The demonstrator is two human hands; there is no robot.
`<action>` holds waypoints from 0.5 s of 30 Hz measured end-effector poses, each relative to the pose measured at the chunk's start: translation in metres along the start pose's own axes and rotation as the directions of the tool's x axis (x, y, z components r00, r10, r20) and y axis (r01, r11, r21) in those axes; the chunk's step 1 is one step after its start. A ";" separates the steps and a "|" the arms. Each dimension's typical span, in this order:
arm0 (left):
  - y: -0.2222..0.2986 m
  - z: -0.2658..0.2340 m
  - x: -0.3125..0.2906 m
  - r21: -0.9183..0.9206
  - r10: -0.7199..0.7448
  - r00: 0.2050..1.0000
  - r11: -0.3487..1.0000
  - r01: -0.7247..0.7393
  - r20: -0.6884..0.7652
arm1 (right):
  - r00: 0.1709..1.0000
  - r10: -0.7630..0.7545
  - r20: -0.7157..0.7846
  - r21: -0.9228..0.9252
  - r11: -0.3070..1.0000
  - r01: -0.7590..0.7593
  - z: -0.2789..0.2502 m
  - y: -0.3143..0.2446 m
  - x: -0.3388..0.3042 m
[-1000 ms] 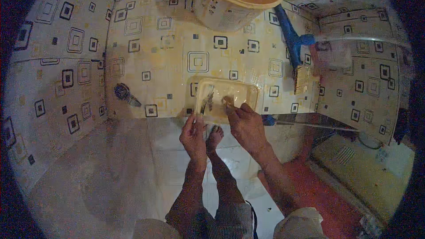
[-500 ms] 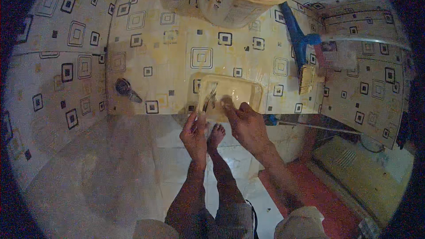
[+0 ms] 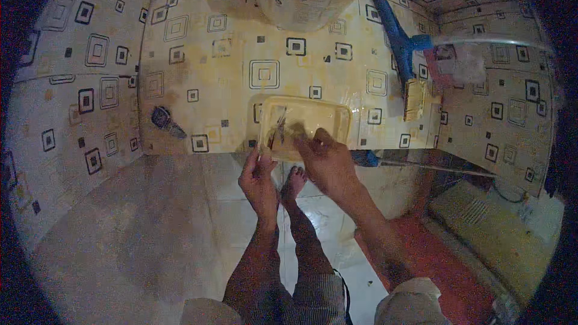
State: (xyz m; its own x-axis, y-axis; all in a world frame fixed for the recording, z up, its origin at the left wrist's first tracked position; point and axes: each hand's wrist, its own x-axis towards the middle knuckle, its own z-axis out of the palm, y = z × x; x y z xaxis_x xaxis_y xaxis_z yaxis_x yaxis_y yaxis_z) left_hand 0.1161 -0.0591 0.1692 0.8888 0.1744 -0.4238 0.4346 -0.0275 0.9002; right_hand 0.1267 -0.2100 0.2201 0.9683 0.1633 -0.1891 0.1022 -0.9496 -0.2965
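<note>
A shallow, rectangular, pale yellow plastic tray (image 3: 307, 103) is at the near edge of a tiled ledge. My left hand (image 3: 257, 182) grips its near left corner, thumb and fingers closed at the rim. Over the tray's inside, my right hand (image 3: 328, 162) is closed, its fingertips bent down; a dark blurred patch shows at them, and I cannot make out what they hold. Thin, dark, shiny streaks (image 3: 279, 125) show in the left part of the tray, too blurred to name. The tray's near right side is partly hidden by my right hand.
A large cream bucket (image 3: 307, 9) stands behind the tray. To the right lie a blue-headed brush (image 3: 415, 99) with pale bristles and a long pole handle (image 3: 481, 42). A dark shower-head-like object (image 3: 167, 121) lies at left. Below right is a red surface (image 3: 421, 253).
My right hand has shifted slightly over the tray while my left keeps its grip. The whole view has moved a little, so the tray and ledge appear slightly further left and up.
</note>
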 end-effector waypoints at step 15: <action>-0.005 -0.002 0.001 0.029 -0.084 0.996 0.996 0.084 -0.010 | 0.976 0.092 -0.200 -0.090 0.990 -0.111 -0.027 0.029 -0.016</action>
State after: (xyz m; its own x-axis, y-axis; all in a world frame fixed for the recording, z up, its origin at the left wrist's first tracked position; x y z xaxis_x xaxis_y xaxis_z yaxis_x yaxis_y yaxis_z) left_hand 0.1145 -0.0571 0.1640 0.8478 0.1858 -0.4966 0.5118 -0.0415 0.8581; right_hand 0.1202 -0.2469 0.2395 0.9995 0.0189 -0.0248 0.0139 -0.9820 -0.1885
